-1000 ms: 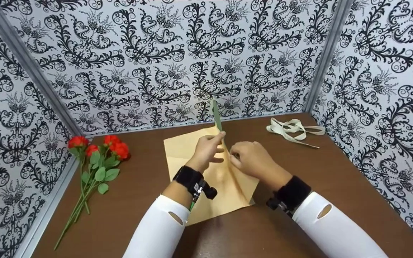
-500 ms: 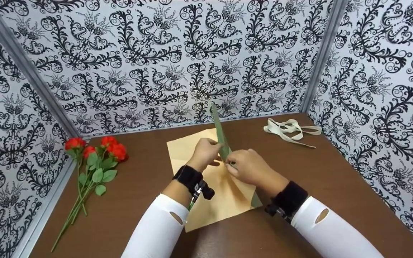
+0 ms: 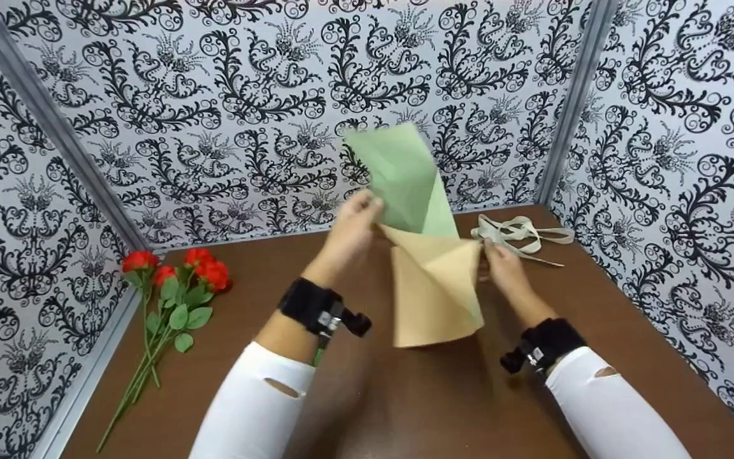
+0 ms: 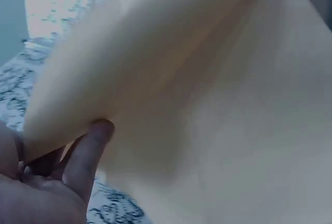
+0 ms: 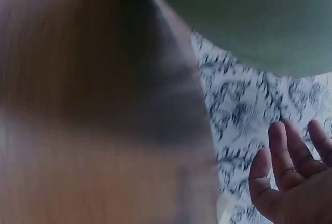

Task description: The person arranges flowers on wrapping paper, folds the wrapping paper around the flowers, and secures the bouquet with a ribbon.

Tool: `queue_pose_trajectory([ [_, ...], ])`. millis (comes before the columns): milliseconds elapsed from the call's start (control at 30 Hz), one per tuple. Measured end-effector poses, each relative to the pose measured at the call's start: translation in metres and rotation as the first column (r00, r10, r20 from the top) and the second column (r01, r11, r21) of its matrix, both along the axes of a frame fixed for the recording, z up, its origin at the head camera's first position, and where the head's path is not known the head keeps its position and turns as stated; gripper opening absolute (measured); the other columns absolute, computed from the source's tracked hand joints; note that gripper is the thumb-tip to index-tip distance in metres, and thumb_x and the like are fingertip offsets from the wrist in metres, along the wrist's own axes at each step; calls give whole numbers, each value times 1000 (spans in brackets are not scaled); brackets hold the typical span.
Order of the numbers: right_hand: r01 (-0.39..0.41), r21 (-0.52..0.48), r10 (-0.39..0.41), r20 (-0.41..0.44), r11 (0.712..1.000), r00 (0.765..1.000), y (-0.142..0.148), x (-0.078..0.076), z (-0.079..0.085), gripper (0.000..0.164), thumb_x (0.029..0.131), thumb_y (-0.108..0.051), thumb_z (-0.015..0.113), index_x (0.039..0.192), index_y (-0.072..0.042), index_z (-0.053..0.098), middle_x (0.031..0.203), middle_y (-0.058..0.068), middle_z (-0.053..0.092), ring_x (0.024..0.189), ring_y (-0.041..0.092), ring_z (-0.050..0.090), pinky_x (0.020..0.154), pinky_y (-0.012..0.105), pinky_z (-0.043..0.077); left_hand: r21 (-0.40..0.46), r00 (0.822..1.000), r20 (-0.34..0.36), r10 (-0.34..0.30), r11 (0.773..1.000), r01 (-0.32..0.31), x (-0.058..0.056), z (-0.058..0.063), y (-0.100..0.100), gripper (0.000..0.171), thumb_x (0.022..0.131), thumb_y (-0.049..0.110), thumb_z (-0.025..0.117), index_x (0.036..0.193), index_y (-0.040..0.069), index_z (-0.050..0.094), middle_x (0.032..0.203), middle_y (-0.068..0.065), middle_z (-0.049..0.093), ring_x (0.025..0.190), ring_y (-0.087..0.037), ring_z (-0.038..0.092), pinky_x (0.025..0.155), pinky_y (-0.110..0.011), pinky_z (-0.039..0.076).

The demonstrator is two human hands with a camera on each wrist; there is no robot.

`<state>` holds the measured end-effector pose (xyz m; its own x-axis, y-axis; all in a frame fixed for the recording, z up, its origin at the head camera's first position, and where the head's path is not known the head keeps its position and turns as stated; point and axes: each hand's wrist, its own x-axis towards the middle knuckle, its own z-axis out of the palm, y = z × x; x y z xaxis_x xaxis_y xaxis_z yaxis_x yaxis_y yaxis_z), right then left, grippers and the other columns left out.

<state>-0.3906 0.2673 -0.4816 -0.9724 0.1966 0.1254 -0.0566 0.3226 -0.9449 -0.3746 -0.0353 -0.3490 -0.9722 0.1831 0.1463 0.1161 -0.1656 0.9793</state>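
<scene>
In the head view, wrapping paper hangs raised above the table, with a tan face [image 3: 434, 299] low and a green face [image 3: 399, 175] high. Whether it is one two-coloured sheet or two layers, I cannot tell. My left hand [image 3: 353, 223] pinches its left edge; the left wrist view has thumb and fingers [image 4: 88, 156] on the bent tan paper. My right hand [image 3: 508, 271] is at the paper's right edge. In the right wrist view that hand [image 5: 295, 177] has its fingers spread, apart from the green paper [image 5: 270, 22].
Red artificial roses [image 3: 176, 274] with green stems lie at the table's left. A loose cream ribbon [image 3: 520, 229] lies at the back right, just beyond my right hand. Patterned panels [image 3: 246, 95] wall the brown table [image 3: 265, 293] at the back and sides.
The paper has come up off the table and swung to the right, showing much more green. My left hand has moved up and away, my right hand rightward, so they are farther apart.
</scene>
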Motion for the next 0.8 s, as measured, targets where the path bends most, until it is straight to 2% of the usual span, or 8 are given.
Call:
queue_pose_trajectory([
  [100, -33, -57, 32, -23, 998, 999, 5, 1, 2, 52, 114, -35, 44, 131, 9, 64, 115, 14, 77, 91, 10, 72, 71, 31, 61, -5, 994, 25, 102, 995, -102, -2, 5, -26, 23, 110, 18, 54, 126, 7, 66, 104, -11, 67, 80, -20, 71, 70, -36, 64],
  [167, -22, -41, 19, -86, 999, 996, 4, 0, 3, 44, 113, -30, 49, 128, 8, 67, 115, 10, 78, 95, 6, 69, 75, 21, 55, -38, 985, 44, 168, 985, -167, -7, -4, -45, 27, 108, 16, 56, 131, 7, 67, 104, -9, 68, 80, -16, 69, 71, -31, 62],
  [300, -34, 77, 49, -205, 996, 978, -2, -4, -4, 31, 107, -20, 62, 126, 3, 71, 128, 17, 74, 114, 16, 65, 100, 19, 46, -153, 970, 61, 233, 963, -222, -16, -41, -84, 31, 106, 13, 55, 130, -3, 66, 104, -11, 69, 82, -17, 69, 74, -31, 61],
  [400, -122, 201, 166, -218, 972, 962, -7, -4, -12, 25, 102, -16, 69, 123, -2, 73, 138, 18, 70, 130, 29, 61, 115, 34, 43, -256, 963, 89, 255, 940, -225, -17, -71, -111, 32, 106, 13, 54, 129, -5, 66, 104, -14, 71, 79, -19, 70, 73, -33, 62],
  [500, -220, 365, 295, -164, 905, 941, -10, -2, -19, 22, 100, -18, 72, 119, -7, 75, 145, 16, 65, 139, 39, 56, 122, 52, 39, -380, 959, 107, 264, 902, -206, -16, -95, -138, 33, 107, 16, 53, 130, -5, 65, 109, -17, 70, 82, -20, 70, 73, -32, 62],
  [600, -297, 522, 390, -76, 800, 918, -11, 1, -28, 24, 99, -22, 73, 120, -10, 75, 154, 15, 59, 146, 44, 50, 126, 60, 32, -540, 958, 76, 277, 819, -194, -18, -113, -161, 32, 107, 16, 52, 126, -5, 66, 113, -19, 69, 88, -20, 65, 74, -28, 57],
  [700, -384, 604, 445, 54, 698, 894, -11, 3, -37, 34, 100, -29, 72, 129, -13, 73, 158, 13, 55, 148, 43, 48, 124, 65, 31, -678, 962, 14, 274, 709, -192, -20, -124, -179, 30, 104, 15, 52, 118, -5, 69, 111, -18, 68, 89, -21, 61, 71, -25, 50],
  [800, -442, 676, 454, 175, 590, 874, -12, 6, -41, 41, 98, -35, 74, 134, -17, 72, 159, 11, 54, 148, 43, 47, 117, 76, 32, -741, 970, 3, 245, 652, -162, -21, -130, -192, 30, 104, 14, 52, 119, -6, 68, 110, -21, 68, 86, -24, 61, 68, -27, 49],
])
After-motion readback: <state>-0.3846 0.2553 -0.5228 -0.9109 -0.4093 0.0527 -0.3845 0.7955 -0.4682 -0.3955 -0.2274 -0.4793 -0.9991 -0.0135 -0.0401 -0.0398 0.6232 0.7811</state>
